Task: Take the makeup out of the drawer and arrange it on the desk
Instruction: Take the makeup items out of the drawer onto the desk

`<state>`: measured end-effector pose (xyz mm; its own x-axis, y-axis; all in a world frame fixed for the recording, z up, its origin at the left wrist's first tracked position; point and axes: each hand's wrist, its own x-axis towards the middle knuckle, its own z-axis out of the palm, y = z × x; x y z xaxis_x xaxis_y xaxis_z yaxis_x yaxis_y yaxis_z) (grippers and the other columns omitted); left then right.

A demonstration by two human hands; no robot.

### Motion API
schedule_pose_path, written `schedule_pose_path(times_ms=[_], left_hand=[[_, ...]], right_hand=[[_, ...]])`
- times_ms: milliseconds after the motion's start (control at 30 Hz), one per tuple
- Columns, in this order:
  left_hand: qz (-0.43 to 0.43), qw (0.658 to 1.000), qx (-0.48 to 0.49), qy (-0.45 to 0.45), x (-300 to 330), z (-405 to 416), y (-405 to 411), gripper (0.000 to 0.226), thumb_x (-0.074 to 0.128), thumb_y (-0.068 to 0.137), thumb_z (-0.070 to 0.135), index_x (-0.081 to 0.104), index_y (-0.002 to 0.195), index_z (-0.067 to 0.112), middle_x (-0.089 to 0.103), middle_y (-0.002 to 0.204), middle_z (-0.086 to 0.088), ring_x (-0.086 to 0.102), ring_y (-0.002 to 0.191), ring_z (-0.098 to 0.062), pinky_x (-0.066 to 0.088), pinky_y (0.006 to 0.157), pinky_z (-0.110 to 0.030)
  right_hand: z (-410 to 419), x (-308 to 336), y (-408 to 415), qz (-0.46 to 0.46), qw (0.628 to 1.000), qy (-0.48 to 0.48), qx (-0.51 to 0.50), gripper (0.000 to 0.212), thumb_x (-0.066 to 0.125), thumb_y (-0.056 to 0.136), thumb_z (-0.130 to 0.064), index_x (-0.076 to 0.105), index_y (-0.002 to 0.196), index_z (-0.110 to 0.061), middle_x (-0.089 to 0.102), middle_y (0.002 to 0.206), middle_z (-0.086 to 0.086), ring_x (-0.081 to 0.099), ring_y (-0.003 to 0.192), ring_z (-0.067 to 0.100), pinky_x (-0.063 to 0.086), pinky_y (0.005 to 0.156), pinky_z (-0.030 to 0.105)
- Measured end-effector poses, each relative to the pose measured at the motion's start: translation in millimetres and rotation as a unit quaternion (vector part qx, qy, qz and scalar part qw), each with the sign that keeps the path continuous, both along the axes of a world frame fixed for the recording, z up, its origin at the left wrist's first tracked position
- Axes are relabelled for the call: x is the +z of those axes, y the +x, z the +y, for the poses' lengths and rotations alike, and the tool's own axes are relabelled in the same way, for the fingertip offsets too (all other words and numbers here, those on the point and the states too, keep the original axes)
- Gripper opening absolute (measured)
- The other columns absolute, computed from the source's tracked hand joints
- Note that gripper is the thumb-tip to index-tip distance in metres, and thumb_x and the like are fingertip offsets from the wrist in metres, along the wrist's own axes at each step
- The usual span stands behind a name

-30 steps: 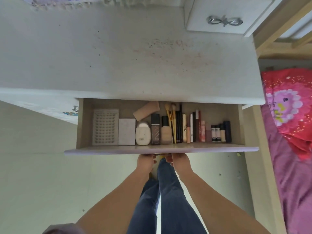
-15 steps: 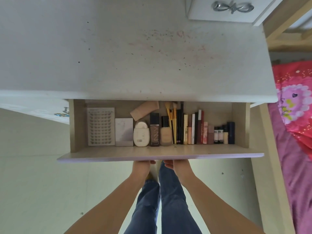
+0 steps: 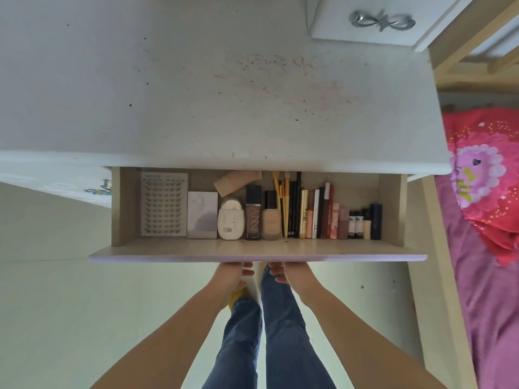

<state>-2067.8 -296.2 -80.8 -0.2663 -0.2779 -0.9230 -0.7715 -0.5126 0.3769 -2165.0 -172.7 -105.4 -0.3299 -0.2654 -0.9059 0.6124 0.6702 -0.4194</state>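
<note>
The left hand point(image 3: 230, 276) and the right hand point(image 3: 292, 275) sit side by side just under the front panel of the open drawer point(image 3: 252, 249), their fingers curled up behind the panel's lower edge; most of each hand's fingers is hidden by the panel, so I cannot tell what exactly they grip there. The makeup lies inside the drawer, above and beyond both hands, in a row along the front wall. From the left: a pale lash tray point(image 3: 164, 204), a lilac palette point(image 3: 202, 214), a white rounded compact bottle point(image 3: 230, 221), a dark foundation tube marked UNNY point(image 3: 253, 213), and a beige foundation bottle with a black cap point(image 3: 271, 216). A beige stick point(image 3: 237, 182) lies slanted behind the tubes. To the right of the bottle come yellow-handled brushes point(image 3: 283, 203), black pencils point(image 3: 294, 204), a gold mascara point(image 3: 304, 213), several slim lip sticks point(image 3: 327, 211), small vials point(image 3: 355, 224) and a navy case point(image 3: 375, 221) at the row's right end. The white desk top point(image 3: 196, 94), speckled with pink and dark marks, spreads above the drawer. A pink and red floral bedcover point(image 3: 486, 175) lies at the right.
</note>
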Motion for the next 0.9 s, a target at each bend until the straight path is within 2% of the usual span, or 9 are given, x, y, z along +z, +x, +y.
schedule_pose_path(times_ms=[67,133,200,333,433,533,667,767,900], left_hand=[[0.001,0.981,-0.184,-0.067,11,5,7,0.027,0.036,0.101,0.021,0.043,0.124,0.01,0.059,0.111,-0.008,0.058,0.098,-0.023,0.046,0.084,-0.034],[0.002,0.9,-0.428,-0.084,31,8,12,0.036,0.035,0.101,0.027,0.038,0.134,0.013,0.057,0.122,-0.009,0.057,0.103,-0.022,0.042,0.081,-0.026],[0.033,0.813,-0.574,-0.089,61,11,4,0.032,0.035,0.099,0.029,0.057,0.114,0.011,0.061,0.112,-0.009,0.059,0.1,-0.021,0.041,0.078,-0.025],[0.176,0.847,-0.498,-0.068,105,14,-62,0.025,0.04,0.099,0.03,0.061,0.095,0.019,0.061,0.083,0.007,0.059,0.079,-0.009,0.05,0.078,-0.025],[0.228,0.849,-0.425,-0.217,75,20,-122,0.022,0.04,0.1,0.025,0.06,0.108,0.019,0.062,0.096,0.004,0.058,0.089,-0.012,0.05,0.081,-0.027],[0.201,0.793,-0.417,-0.396,24,29,-161,0.034,0.041,0.097,0.017,0.051,0.129,0.015,0.055,0.124,-0.007,0.049,0.116,-0.023,0.044,0.097,-0.036],[0.107,0.725,-0.503,-0.458,-13,38,-180,0.054,0.043,0.091,0.013,0.031,0.143,0.014,0.035,0.143,-0.011,0.028,0.134,-0.029,0.03,0.109,-0.043],[0.067,0.674,-0.541,-0.498,-25,43,-182,0.057,0.042,0.089,0.013,0.028,0.144,0.012,0.032,0.143,-0.011,0.027,0.132,-0.03,0.022,0.108,-0.042],[0.11,0.68,-0.475,-0.548,-26,45,-180,0.041,0.048,0.082,0.016,0.057,0.121,0.01,0.056,0.118,-0.016,0.053,0.11,-0.036,0.039,0.098,-0.048]], right_hand=[[5,18,-2,-0.03,0.999,-0.017,0.021,0.018,0.044,0.099,-0.01,0.059,0.09,-0.006,0.069,0.083,0.004,0.066,0.066,0.01,0.054,0.057,0.02],[16,48,-13,-0.019,0.985,0.026,0.169,0.023,0.041,0.101,-0.025,0.058,0.101,-0.009,0.067,0.093,0.002,0.063,0.076,0.01,0.052,0.062,0.017],[30,82,-34,-0.021,0.953,0.01,0.301,0.029,0.04,0.1,-0.03,0.059,0.112,-0.011,0.067,0.101,-0.001,0.063,0.085,0.01,0.052,0.069,0.018],[51,122,-95,0.041,0.951,-0.045,0.305,0.026,0.04,0.101,-0.021,0.064,0.111,-0.019,0.069,0.097,-0.006,0.066,0.089,0.008,0.051,0.07,0.017],[44,100,-137,0.235,0.944,-0.031,0.23,0.024,0.04,0.099,-0.015,0.062,0.107,-0.022,0.067,0.1,-0.005,0.062,0.097,0.014,0.047,0.078,0.017],[31,47,-160,0.404,0.868,0.048,0.283,0.034,0.037,0.099,-0.015,0.051,0.13,-0.016,0.056,0.124,0.008,0.054,0.11,0.025,0.043,0.089,0.03],[18,4,-166,0.457,0.8,0.087,0.379,0.048,0.045,0.094,-0.015,0.037,0.141,-0.015,0.039,0.141,0.017,0.039,0.126,0.037,0.039,0.099,0.041],[21,-8,-168,0.512,0.752,0.08,0.408,0.052,0.049,0.089,-0.013,0.041,0.14,-0.017,0.041,0.142,0.013,0.037,0.128,0.036,0.031,0.104,0.044],[24,-7,-171,0.557,0.74,0.042,0.374,0.038,0.054,0.086,-0.009,0.057,0.124,-0.01,0.057,0.126,0.015,0.049,0.117,0.037,0.035,0.101,0.045]])
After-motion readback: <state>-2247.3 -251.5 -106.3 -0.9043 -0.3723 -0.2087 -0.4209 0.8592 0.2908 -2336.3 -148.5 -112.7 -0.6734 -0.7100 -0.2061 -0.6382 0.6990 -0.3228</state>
